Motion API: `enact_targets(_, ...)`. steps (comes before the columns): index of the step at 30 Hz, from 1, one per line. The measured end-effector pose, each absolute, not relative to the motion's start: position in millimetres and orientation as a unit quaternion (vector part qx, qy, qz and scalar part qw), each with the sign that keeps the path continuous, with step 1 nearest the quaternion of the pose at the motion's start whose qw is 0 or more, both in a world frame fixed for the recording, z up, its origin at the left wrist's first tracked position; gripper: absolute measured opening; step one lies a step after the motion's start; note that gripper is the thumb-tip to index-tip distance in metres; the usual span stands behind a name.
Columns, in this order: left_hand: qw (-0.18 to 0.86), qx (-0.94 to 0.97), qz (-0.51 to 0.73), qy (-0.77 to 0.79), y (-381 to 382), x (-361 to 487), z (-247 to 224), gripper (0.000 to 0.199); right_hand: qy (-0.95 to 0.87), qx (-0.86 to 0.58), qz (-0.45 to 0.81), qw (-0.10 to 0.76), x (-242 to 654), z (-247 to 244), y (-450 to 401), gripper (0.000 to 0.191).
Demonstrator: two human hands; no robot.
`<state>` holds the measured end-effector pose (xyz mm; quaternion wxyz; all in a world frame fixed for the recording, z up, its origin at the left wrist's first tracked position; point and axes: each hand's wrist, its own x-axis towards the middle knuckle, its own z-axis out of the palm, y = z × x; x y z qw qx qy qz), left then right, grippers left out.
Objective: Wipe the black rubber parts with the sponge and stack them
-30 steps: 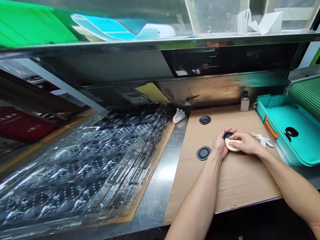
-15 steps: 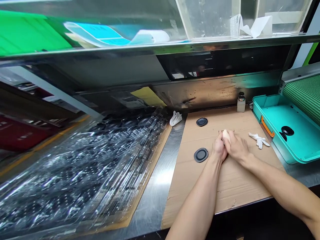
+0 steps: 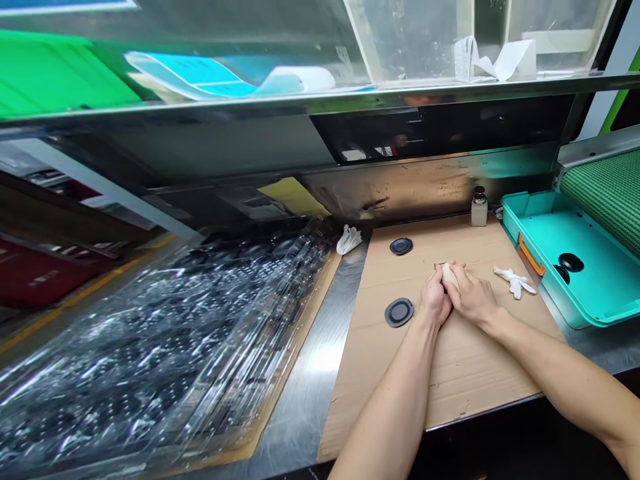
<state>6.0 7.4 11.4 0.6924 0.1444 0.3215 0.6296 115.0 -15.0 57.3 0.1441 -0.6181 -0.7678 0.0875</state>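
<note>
My left hand point(image 3: 434, 299) and my right hand point(image 3: 469, 293) are together above the cardboard sheet point(image 3: 365, 373). A small whitish cloth point(image 3: 449, 273) is in my right hand's closed fingers, pressed between the hands. My left fingers are curled round something dark, mostly hidden by the hands. To the left of the hands lies a dark oval part point(image 3: 399, 312), and farther back a second dark part point(image 3: 401, 246). A white glove point(image 3: 515, 281) lies to the right of my hands.
A teal bin point(image 3: 595, 267) with black round parts stands at the right, beside a green mesh belt point(image 3: 610, 187). A small bottle point(image 3: 479, 208) stands at the back. Clear plastic trays point(image 3: 165, 347) fill the left; white crumpled material point(image 3: 349, 239) lies near them.
The view has shifted slightly. My hands stay together, with the whitish cloth turned a little between them.
</note>
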Motion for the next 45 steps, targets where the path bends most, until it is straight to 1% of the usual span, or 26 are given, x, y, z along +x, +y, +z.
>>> enact_targets(4, 0.684, 0.148, 0.630, 0.336, 7, 5, 11, 0.037, -0.755, -0.632, 0.080, 0.157, 118, 54, -13, 0.045)
enact_targets(8, 0.694, 0.153, 0.620, 0.333, 9, 3, 9, 0.036, -0.793, -0.583, 0.087, 0.155, 118, 54, -16, 0.042)
enact_targets(11, 0.683, 0.145, 0.626, 0.347, 13, 3, 7, 0.036, -0.770, -0.614, 0.092, 0.148, 120, 55, -18, 0.040)
enact_targets(14, 0.674, 0.135, 0.630, 0.361, 15, 4, 7, 0.031, -0.768, -0.617, 0.097, 0.141, 124, 54, -15, 0.038)
enact_targets(17, 0.676, 0.133, 0.626, 0.366, 15, 1, 11, 0.029, -0.747, -0.639, 0.094, 0.154, 132, 50, -7, 0.037)
enact_targets(21, 0.670, 0.106, 0.632, 0.375, 13, -11, 23, 0.034, -0.752, -0.624, 0.089, 0.192, 146, 49, 3, 0.041)
enact_targets(24, 0.695, 0.069, 0.630, 0.339, 8, -20, 32, 0.036, -0.769, -0.609, 0.028, 0.195, 162, 63, 4, 0.045)
enact_targets(25, 0.711, 0.060, 0.625, 0.318, 6, -22, 34, 0.035, -0.761, -0.621, -0.003, 0.184, 169, 69, 4, 0.046)
enact_targets(27, 0.739, 0.047, 0.610, 0.284, 3, -23, 37, 0.034, -0.737, -0.660, -0.036, 0.137, 183, 81, 2, 0.045)
enact_targets(29, 0.754, 0.045, 0.597, 0.270, 2, -22, 38, 0.034, -0.718, -0.694, -0.011, 0.057, 194, 89, 1, 0.040)
enact_targets(31, 0.759, 0.060, 0.588, 0.273, 2, -21, 38, 0.033, -0.706, -0.707, 0.037, -0.015, 199, 90, 2, 0.031)
enact_targets(32, 0.759, 0.073, 0.586, 0.275, 2, -20, 39, 0.033, -0.703, -0.708, 0.053, -0.032, 199, 89, 2, 0.027)
enact_targets(33, 0.758, 0.087, 0.585, 0.275, 2, -19, 39, 0.032, -0.705, -0.706, 0.059, -0.029, 198, 87, 3, 0.026)
enact_targets(34, 0.756, 0.101, 0.587, 0.271, 2, -19, 40, 0.031, -0.713, -0.699, 0.060, -0.005, 196, 85, 5, 0.026)
enact_targets(35, 0.753, 0.114, 0.590, 0.266, 1, -19, 41, 0.029, -0.726, -0.684, 0.060, 0.036, 194, 83, 6, 0.027)
enact_targets(37, 0.752, 0.131, 0.592, 0.259, -1, -19, 44, 0.029, -0.754, -0.636, 0.070, 0.151, 190, 80, 8, 0.028)
enact_targets(39, 0.763, 0.135, 0.574, 0.263, -4, -18, 47, 0.036, -0.767, -0.575, 0.100, 0.268, 186, 80, 9, 0.030)
enact_targets(40, 0.774, 0.132, 0.558, 0.268, -5, -18, 48, 0.042, -0.767, -0.548, 0.117, 0.312, 183, 80, 8, 0.030)
enact_targets(42, 0.795, 0.119, 0.523, 0.282, -8, -17, 50, 0.055, -0.766, -0.514, 0.144, 0.359, 177, 81, 6, 0.029)
enact_targets(44, 0.809, 0.106, 0.502, 0.288, -9, -15, 50, 0.067, -0.765, -0.501, 0.170, 0.367, 169, 81, 2, 0.026)
enact_targets(45, 0.811, 0.103, 0.498, 0.288, -10, -14, 51, 0.069, -0.760, -0.503, 0.186, 0.366, 166, 81, 1, 0.025)
